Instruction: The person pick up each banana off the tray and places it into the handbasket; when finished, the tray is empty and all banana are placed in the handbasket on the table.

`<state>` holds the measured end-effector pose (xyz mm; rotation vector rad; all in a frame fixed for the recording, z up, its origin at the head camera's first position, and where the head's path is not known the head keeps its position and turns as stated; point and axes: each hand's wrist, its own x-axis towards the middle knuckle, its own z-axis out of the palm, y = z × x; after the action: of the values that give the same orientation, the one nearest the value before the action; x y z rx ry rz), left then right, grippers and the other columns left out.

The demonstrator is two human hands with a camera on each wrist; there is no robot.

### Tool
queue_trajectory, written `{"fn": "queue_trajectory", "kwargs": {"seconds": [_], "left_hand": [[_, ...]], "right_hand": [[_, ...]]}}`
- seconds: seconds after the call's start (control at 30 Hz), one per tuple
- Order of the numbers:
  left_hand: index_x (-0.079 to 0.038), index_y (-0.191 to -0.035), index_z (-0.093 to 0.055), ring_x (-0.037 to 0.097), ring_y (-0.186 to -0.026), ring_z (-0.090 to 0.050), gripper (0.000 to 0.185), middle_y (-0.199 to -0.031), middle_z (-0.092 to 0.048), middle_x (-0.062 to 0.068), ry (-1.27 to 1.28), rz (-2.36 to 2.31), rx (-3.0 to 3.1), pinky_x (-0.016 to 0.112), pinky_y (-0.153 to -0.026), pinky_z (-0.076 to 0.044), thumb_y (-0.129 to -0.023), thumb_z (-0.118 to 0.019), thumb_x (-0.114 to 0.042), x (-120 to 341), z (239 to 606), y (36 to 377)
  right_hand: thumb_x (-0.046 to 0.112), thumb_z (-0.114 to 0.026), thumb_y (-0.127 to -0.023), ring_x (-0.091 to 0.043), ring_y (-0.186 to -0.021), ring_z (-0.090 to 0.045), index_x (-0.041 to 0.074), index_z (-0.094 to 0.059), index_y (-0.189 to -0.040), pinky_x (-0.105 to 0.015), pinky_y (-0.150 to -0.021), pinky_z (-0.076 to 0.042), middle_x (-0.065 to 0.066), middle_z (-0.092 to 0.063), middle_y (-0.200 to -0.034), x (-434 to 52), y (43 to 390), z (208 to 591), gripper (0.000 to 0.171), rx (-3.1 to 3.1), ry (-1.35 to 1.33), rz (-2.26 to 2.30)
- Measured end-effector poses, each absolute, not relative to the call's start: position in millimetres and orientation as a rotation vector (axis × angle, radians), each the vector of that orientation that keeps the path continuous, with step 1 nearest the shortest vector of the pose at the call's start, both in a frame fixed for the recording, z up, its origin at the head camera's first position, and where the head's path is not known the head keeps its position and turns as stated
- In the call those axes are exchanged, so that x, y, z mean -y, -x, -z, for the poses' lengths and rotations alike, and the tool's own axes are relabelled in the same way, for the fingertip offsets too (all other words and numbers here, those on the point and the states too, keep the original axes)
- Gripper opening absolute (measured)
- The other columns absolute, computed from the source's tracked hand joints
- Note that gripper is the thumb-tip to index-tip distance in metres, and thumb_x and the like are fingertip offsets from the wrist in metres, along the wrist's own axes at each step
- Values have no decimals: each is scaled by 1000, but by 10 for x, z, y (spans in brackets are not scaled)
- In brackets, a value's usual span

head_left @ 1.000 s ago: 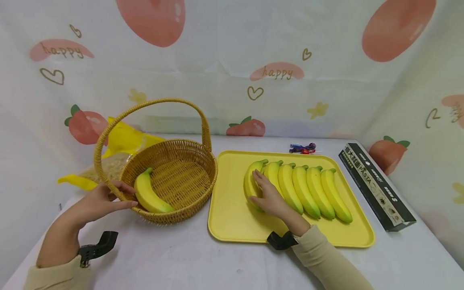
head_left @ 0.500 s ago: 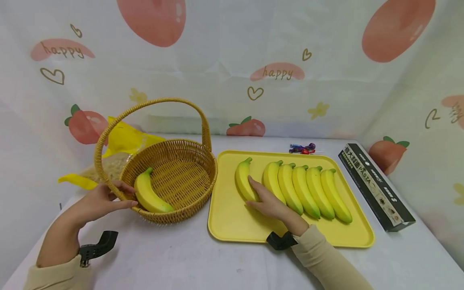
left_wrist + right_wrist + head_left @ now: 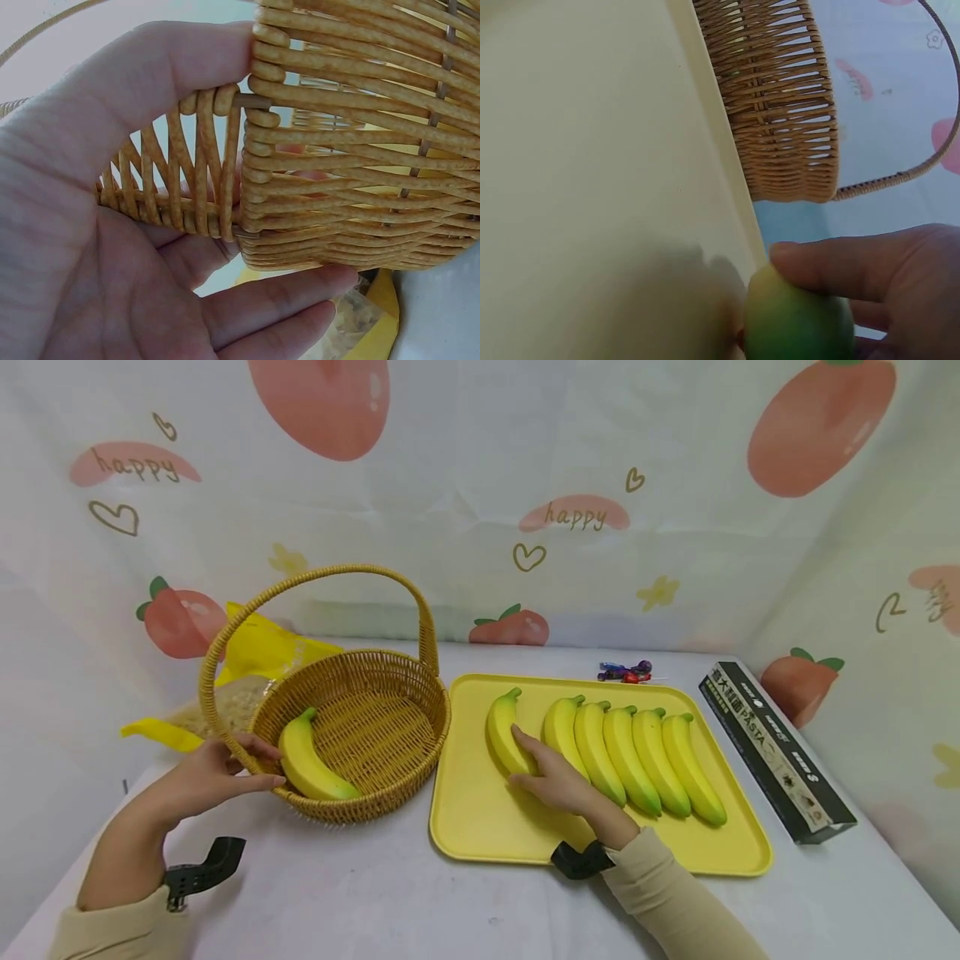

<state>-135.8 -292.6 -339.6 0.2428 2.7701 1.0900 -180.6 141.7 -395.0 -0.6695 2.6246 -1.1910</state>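
My left hand (image 3: 213, 772) grips the near left rim of a wicker basket (image 3: 360, 806), thumb over the edge; the left wrist view shows the hand (image 3: 90, 225) around the weave (image 3: 337, 150). One banana (image 3: 307, 764) lies inside the basket. My right hand (image 3: 551, 777) holds a single banana (image 3: 504, 735) on the yellow tray (image 3: 480, 827), apart from a row of several bananas (image 3: 630, 756). In the right wrist view the fingers (image 3: 885, 270) curl round its green end (image 3: 795, 322).
A black pasta box (image 3: 776, 747) lies right of the tray. Wrapped candies (image 3: 626, 670) sit behind the tray. A yellow bag (image 3: 255, 647) is behind the basket, whose tall handle (image 3: 322, 572) arches overhead. Printed cloth walls enclose the table.
My right hand has slid the leftmost banana to the left, away from the row, leaving a gap. The left hand and basket have stayed put.
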Motion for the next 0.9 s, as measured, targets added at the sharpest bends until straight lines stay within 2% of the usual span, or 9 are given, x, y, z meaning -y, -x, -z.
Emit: {"fn": "queue_trajectory", "kwargs": {"seconds": [0.1,0.43,0.5,0.57,0.67,0.73,0.8,0.9], "left_hand": [[-1,-109,-61,10,-97,-51,39,-107,-62,13,-245,-1105,-2756,56,-92,-42,-83,-70,-29,2912,3398,1361],[-3,-108,-61,-1,-92,-50,40,-106,-63,12,-233,-1093,-2761,54,-94,-42,-82,-70,-32,2923,3378,1349],[-3,-108,-61,-3,-91,-50,39,-106,-63,12,-232,-1095,-2762,54,-95,-42,-83,-70,-32,2932,3372,1349],[-3,-108,-61,-4,-91,-50,39,-106,-63,12,-238,-1100,-2761,53,-94,-42,-83,-70,-31,2936,3369,1351],[-4,-108,-62,-3,-92,-50,38,-106,-63,11,-244,-1093,-2768,48,-92,-45,-83,-70,-31,2937,3369,1353],[-4,-107,-62,-1,-92,-51,38,-105,-63,11,-245,-1086,-2771,43,-91,-46,-82,-70,-31,2936,3371,1354],[-4,-107,-62,-1,-92,-51,38,-105,-63,11,-245,-1086,-2770,42,-90,-46,-82,-70,-31,2937,3372,1354],[-3,-108,-61,-1,-92,-51,38,-105,-63,12,-246,-1102,-2760,48,-92,-45,-83,-70,-30,2939,3374,1352]], "right_hand": [[7,-61,-88,-33,-137,-28,0,-27,-145,-48,-110,-30,-19,-30,-149,-1445,1807,3889,67,-2641,653,1206],[10,-59,-90,-31,-138,-28,2,-28,-145,-48,-110,-30,-14,-28,-151,-1502,1789,3510,63,-2567,752,1137],[12,-59,-91,-29,-137,-32,3,-31,-144,-46,-109,-32,-14,-30,-150,-1501,1780,3432,61,-2566,759,1118],[13,-60,-91,-27,-128,-44,4,-33,-143,-41,-104,-39,-13,-34,-149,-1503,1770,3364,60,-2570,774,1093],[13,-60,-90,-20,-98,-54,4,-35,-143,-30,-85,-44,-15,-40,-145,-1508,1756,3257,59,-2567,828,1056],[13,-60,-90,-16,-86,-49,3,-35,-143,-25,-77,-41,-15,-43,-143,-1507,1748,3185,59,-2559,886,1033],[14,-60,-90,-13,-81,-47,3,-35,-142,-23,-75,-39,-16,-50,-136,-1496,1746,3116,59,-2540,944,1017],[16,-61,-90,-8,-70,-42,3,-37,-142,-22,-74,-38,-16,-58,-120,-1455,1745,3029,58,-2510,1032,981]]}}
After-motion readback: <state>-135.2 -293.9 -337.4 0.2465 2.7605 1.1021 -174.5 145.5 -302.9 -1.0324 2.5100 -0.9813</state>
